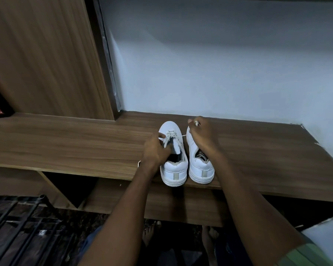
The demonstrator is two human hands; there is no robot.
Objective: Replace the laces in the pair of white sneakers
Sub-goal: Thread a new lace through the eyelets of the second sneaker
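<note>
Two white sneakers stand side by side on a wooden shelf (pixel 65 143), heels toward me. The left sneaker (pixel 174 169) still has a greyish lace (pixel 169 138) crossed through its front eyelets. My left hand (pixel 156 148) rests on that shoe's left side and pinches the lace near the eyelets. The right sneaker (pixel 200 169) has an open tongue area with a bit of lace lying inside. My right hand (pixel 202 134) hovers over its toe and grips a thin white lace strand (pixel 184 135) stretched from the left shoe. A loose white lace end (pixel 139 163) shows by my left wrist.
A tall wooden cabinet panel (pixel 46 54) rises at the left and a pale wall (pixel 219 64) stands behind the shelf. Below are an open cubby (pixel 69 191), a black metal rack (pixel 17 227) at the lower left, and my bare feet (pixel 150 233) on the dark floor.
</note>
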